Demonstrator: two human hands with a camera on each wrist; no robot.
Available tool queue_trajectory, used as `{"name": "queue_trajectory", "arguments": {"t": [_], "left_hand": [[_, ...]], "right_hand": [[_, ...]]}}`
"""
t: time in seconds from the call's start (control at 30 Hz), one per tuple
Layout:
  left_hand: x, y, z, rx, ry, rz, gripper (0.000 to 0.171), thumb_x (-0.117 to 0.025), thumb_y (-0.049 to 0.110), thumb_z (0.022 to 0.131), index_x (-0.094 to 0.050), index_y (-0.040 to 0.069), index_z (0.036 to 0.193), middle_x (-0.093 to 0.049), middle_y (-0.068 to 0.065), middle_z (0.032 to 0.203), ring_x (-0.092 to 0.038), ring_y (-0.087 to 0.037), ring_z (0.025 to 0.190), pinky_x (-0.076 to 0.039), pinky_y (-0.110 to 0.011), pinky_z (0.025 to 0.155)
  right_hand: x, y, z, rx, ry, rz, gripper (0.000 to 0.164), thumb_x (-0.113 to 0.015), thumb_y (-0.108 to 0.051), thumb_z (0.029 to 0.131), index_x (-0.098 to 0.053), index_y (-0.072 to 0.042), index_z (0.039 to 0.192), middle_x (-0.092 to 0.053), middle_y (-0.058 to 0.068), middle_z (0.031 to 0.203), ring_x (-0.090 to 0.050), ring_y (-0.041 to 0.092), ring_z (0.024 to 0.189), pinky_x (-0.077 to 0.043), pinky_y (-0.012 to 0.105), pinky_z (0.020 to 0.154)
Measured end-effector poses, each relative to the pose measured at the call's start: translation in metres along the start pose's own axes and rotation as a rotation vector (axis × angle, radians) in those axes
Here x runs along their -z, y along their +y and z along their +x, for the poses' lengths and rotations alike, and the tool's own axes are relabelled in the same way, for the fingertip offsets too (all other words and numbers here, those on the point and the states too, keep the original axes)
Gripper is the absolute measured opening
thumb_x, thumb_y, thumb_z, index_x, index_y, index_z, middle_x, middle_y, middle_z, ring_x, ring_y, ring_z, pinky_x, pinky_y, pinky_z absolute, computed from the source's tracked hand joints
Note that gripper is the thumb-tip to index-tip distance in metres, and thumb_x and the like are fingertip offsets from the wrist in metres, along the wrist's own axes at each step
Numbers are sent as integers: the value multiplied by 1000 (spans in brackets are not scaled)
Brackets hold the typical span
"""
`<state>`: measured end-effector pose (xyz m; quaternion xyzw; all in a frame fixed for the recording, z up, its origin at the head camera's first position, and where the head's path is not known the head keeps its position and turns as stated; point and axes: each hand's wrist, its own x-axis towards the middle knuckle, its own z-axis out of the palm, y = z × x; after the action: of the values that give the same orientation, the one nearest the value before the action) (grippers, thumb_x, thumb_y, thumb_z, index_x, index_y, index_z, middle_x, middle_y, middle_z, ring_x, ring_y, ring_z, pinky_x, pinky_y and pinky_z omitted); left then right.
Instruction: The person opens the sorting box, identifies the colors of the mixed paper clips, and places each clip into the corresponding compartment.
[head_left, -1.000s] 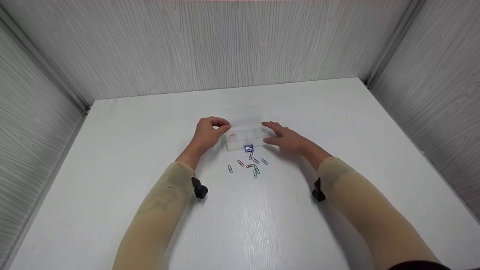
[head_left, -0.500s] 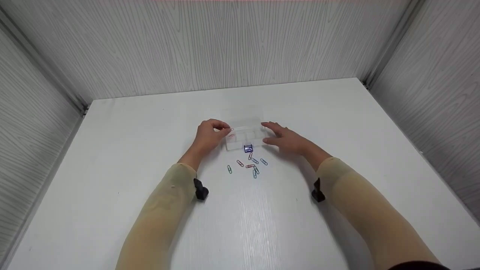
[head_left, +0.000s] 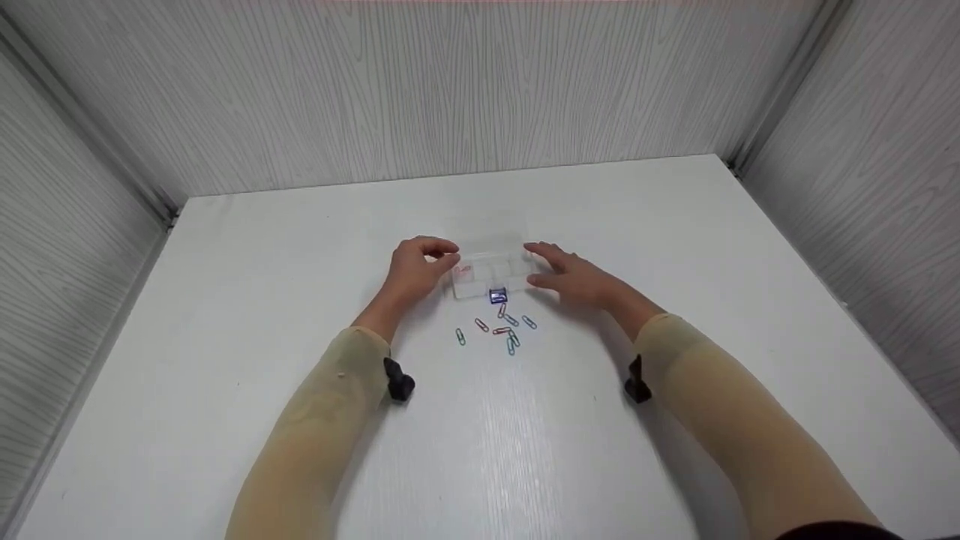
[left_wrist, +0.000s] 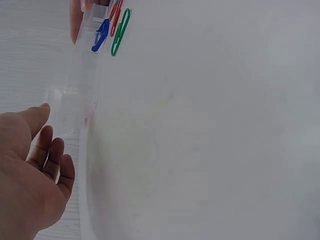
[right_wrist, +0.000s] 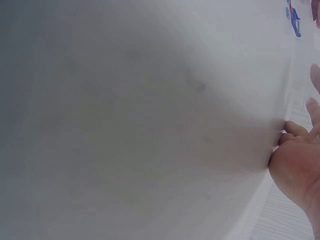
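Note:
A clear plastic compartment box (head_left: 472, 289) stands on the white table with its transparent lid (head_left: 491, 241) raised at the back. Red paper clips (head_left: 463, 270) lie in its back-left compartment. At the box's left end is my left hand (head_left: 414, 268), thumb and fingertips slightly apart with nothing visible between them. My right hand (head_left: 576, 279) rests at the opposite end, index finger by the back corner and thumb by the side wall, both fairly straight. A blue latch (head_left: 498, 295) sits at the middle of the front wall, also visible as a blue piece (left_wrist: 101, 35) in the left wrist view.
Several coloured paper clips lie loose in front of the box, among them a green clip (head_left: 460, 337), a red clip (head_left: 481, 325) and a blue clip (head_left: 529, 322). Wood-grain panels (head_left: 465, 90) wall the table (head_left: 480, 442) at the back and sides.
My left hand has let go of a small red paper clip, which now lies in the back-left compartment beside the red one there. The right hand has stayed at the box's right end.

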<state>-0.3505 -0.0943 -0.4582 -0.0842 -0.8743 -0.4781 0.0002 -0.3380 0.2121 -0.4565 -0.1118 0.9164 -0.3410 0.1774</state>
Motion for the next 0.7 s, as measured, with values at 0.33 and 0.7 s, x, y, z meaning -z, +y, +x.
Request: {"name": "queue_trajectory", "arguments": {"t": [0.33,0.7], "left_hand": [[19,7,-17,-27,-15,-49,26,-71,22,104,-76,9,126,-69,-3,120,-56,-22,113,-46,-38,102],[33,12,-43,-87,-55,-70,22,-72,20,103,-77,13,123,-72,-1,118,-59,-20,114,-47,-38,102]], "right_hand": [[-1,0,0,-23,6,-9,70,-59,-60,103,-28,-51,165,-11,-6,178,0,30,164,-1,61,127],[0,0,1,-4,-9,0,71,-59,-59,103,-28,-48,166,-11,-5,178,0,30,163,-2,60,127]]}}
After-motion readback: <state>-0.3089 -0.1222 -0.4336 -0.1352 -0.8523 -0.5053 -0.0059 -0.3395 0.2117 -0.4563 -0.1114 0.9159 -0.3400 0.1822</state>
